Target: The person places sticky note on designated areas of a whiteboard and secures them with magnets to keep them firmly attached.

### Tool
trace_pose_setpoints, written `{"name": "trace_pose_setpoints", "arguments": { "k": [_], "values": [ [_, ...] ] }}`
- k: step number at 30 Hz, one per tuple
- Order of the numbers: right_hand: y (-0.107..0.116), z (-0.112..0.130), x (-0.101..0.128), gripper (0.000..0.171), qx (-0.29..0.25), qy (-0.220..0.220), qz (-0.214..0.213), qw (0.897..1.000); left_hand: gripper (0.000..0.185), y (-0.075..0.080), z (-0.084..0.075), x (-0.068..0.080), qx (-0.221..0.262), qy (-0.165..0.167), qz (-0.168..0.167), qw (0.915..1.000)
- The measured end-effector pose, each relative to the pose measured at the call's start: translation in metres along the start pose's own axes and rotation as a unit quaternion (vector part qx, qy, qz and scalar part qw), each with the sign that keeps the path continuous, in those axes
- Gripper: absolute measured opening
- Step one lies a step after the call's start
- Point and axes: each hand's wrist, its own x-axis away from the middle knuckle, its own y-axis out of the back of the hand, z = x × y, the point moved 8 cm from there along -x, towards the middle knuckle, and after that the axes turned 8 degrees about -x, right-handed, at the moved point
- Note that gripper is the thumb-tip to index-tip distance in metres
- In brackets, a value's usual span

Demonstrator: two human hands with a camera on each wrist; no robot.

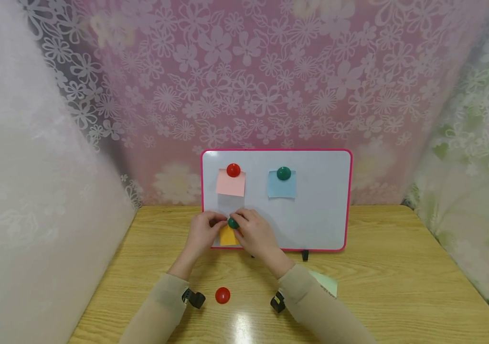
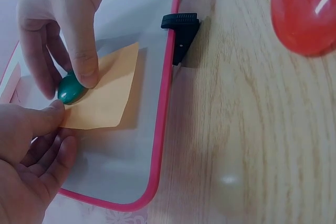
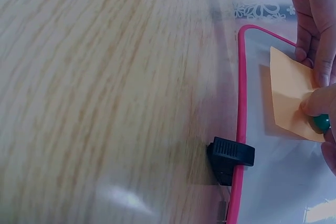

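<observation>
On the lower left of the whiteboard [image 1: 317, 210], an orange sticky note [image 1: 227, 237] lies against the surface, its free edge lifting a little in the wrist views. My right hand [image 1: 258, 234] pinches a dome-shaped green magnet [image 2: 72, 88] between thumb and fingers, over the note's upper part. The left hand [image 1: 203, 231] pinches the note's upper left corner, thumb tip right beside the magnet. Higher on the board, a red magnet [image 1: 233, 170] holds a pink note [image 1: 230, 184], and another green magnet [image 1: 284, 173] holds a blue note [image 1: 281, 186].
A loose red magnet [image 1: 222, 295] lies on the wooden table [image 1: 382, 277] between the forearms. Pale green paper [image 1: 327, 283] shows partly from under the right sleeve. Black feet [image 3: 231, 153] support the pink-framed board. Flowered curtains [image 1: 253, 95] surround the table at the back and sides.
</observation>
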Motion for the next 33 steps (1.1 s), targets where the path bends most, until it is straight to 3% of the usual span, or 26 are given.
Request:
{"name": "trace_pose_setpoints", "arguments": {
  "k": [22, 33],
  "values": [
    [-0.0014, -0.0016, 0.0024, 0.038, -0.004, -0.009, 0.004, 1.0, 0.005, 0.0002, -0.0015, 0.0015, -0.011, -0.005, -0.007, 0.9999],
    [0.0022, -0.0029, 0.0038, 0.039, 0.001, -0.019, 0.001, 1.0, 0.007, 0.0025, 0.0024, 0.0017, 0.006, 0.001, -0.022, 0.9997]
  ]
}}
